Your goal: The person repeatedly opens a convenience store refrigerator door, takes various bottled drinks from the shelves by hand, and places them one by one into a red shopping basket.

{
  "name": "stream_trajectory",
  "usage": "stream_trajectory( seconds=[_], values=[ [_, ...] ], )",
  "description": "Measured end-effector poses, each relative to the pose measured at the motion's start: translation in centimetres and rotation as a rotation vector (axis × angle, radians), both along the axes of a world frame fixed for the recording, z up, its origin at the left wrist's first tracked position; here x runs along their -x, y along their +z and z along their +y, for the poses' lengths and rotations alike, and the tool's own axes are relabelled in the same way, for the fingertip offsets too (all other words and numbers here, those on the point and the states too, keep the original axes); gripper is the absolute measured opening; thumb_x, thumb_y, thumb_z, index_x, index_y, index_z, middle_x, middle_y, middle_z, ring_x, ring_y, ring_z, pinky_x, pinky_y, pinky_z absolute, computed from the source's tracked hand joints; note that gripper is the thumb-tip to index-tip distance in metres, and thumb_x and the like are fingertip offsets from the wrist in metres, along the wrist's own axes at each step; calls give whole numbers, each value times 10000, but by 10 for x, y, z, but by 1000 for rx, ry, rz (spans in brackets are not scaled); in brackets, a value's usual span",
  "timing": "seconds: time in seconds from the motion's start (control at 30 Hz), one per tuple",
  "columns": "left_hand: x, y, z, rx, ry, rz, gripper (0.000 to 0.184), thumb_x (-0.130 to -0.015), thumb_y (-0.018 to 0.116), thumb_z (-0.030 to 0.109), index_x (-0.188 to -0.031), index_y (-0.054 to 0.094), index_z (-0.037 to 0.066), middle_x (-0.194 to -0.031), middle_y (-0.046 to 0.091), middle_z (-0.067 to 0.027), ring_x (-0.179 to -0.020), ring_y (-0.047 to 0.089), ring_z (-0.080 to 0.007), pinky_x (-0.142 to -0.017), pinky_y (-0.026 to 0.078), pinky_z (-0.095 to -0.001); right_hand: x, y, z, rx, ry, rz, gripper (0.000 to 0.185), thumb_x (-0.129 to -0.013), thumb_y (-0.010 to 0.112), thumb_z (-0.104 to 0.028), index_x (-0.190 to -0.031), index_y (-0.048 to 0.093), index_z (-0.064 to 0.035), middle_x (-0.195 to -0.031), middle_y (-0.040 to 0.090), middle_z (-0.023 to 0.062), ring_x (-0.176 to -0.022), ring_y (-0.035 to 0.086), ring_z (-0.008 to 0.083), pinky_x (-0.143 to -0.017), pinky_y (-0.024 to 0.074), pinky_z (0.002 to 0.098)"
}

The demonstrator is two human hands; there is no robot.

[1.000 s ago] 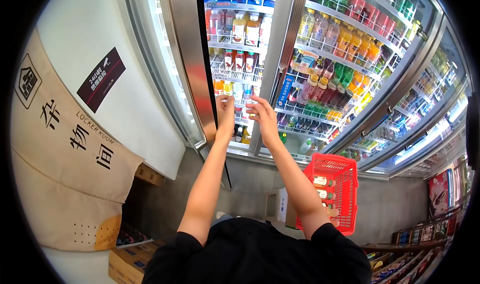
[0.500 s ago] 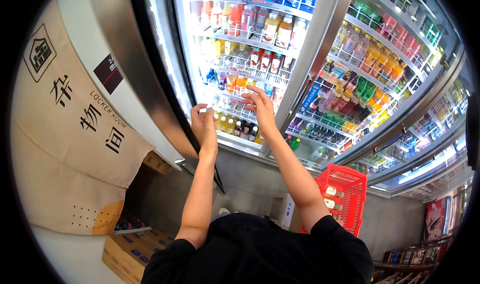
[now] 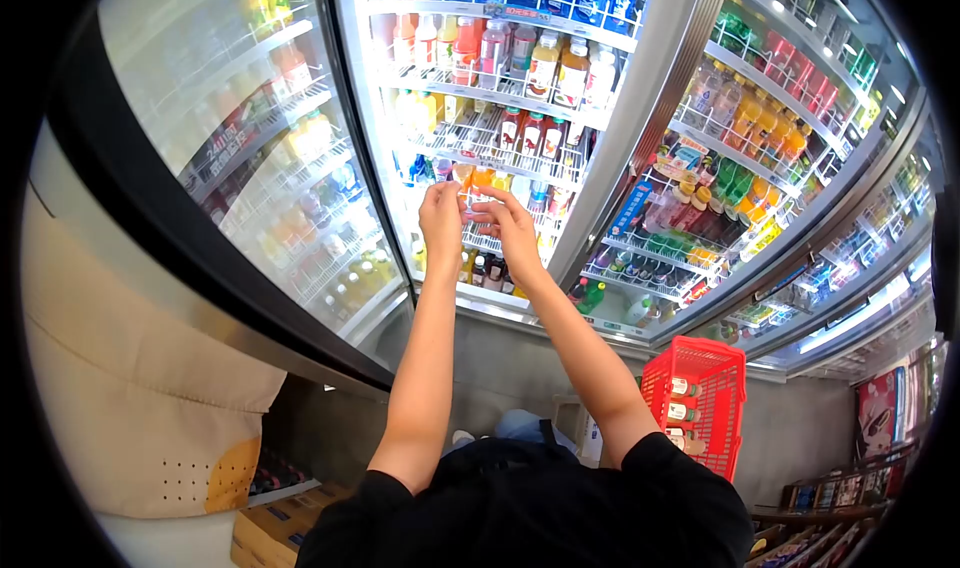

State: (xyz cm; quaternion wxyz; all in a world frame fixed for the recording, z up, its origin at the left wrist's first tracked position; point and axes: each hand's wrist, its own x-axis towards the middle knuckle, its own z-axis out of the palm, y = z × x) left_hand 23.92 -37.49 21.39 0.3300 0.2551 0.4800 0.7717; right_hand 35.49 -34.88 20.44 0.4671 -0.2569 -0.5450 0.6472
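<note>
As both forearms reach forward, the hands [image 3: 475, 230] nearly meet, fingers bent

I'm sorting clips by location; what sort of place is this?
Probably a convenience store or small supermarket: the glass-door fridge holds shelves of bottled drinks, and a red shopping basket with bottles inside sits nearby.

Your two bare forearms, extended forward from short black sleeves; your bare left hand [image 3: 443, 218], raised, fingers curled; your bare right hand [image 3: 508, 230] just beside it, fingers loosely bent.
</note>
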Motion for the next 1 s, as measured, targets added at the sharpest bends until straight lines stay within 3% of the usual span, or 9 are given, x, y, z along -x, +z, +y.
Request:
stream_trajectory(
  seconds=[0.17, 0.47, 0.63, 1.0],
  values=[
    [34, -4, 38, 31, -62, 25, 220, -921, 558, 248, -946, 638, 44, -708, 537, -7, -563, 474, -87, -560, 392, -225, 9, 11, 39, -21, -31, -46, 321, -998, 464, -228, -1261, 586, -89, -1061, 664, 65, -930, 607, 133, -802, 481, 271],
    [86, -15, 18, 83, -8, 191, 252, -963, 554, 278, -1025, 626, 45, -739, 580, -27, -592, 508, -84, -567, 428, -230, 24, 20, 137, -58, 30, 52, 300, -998, 473, -229, -1218, 589, -61, -1034, 669, 80, -877, 614, 134, -755, 494, 255],
    [116, -12, 23, 75, -6, 265, 270, -978, 529, 286, -1017, 625, 36, -732, 572, -27, -615, 508, -95, -602, 422, -241, 19, 9, 166, -43, 63, 48, 325, -999, 441, -224, -1247, 572, -60, -1089, 656, 96, -969, 620, 168, -831, 503, 304],
    [136, 19, 155, 167, -235, 456, 301, -956, 534, 329, -1039, 635, 58, -792, 579, -15, -725, 551, -103, -743, 457, -264, 28, 3, 241, -78, 13, -87, 328, -1008, 446, -238, -1246, 574, -52, -1110, 662, 96, -968, 627, 152, -836, 505, 296]
  ],
)
